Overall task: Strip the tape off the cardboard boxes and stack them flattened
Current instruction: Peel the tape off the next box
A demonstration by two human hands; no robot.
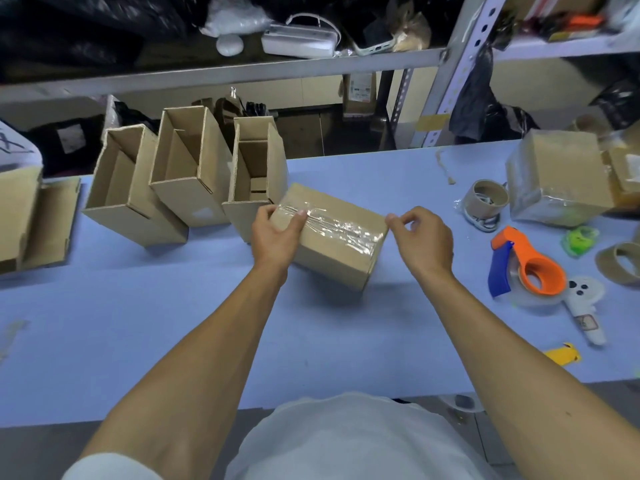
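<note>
Centre of the blue desk (173, 323): a closed brown cardboard box with clear tape along its top (332, 233), seal intact. The left hand (273, 233) grips its near-left corner, thumb on the tape; the right hand (420, 237) pinches finger to thumb at the box's three o'clock edge, whether on a tape end I cannot tell. At ten o'clock, three open brown cardboard boxes (194, 174) stand unflattened. At two o'clock a tape-wrapped brown box (554, 181) waits. No flattened stack is visible; most work looks to remain.
</note>
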